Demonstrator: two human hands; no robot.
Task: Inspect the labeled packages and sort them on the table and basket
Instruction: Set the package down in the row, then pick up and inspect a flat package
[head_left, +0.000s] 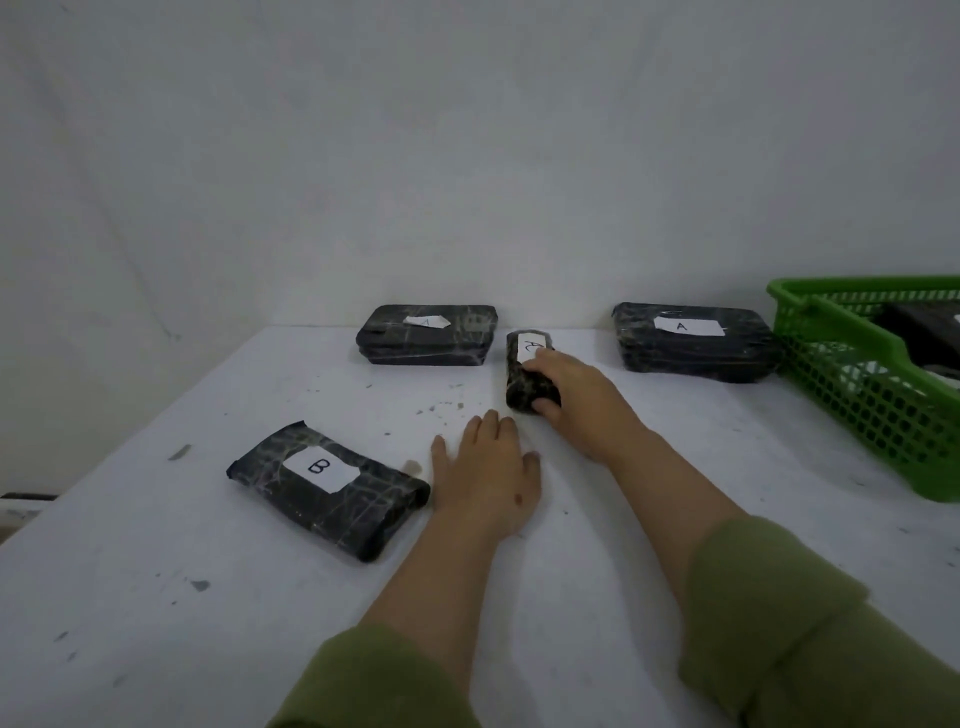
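The right hand (566, 392) grips a small black pack (530, 376) in the middle of the white surface (156, 571). The hand hides part of it, and its white label is hard to read. The left hand (485, 480) lies flat on the surface with fingers spread, holding nothing. Just beside it is the B pack (332, 488), black with shiny wrap. At the back, the right pack (693, 343) reads A. The left back pack (426, 335) has a faint, bent label. The green basket (857, 384) is cut off at the right edge; something dark lies inside.
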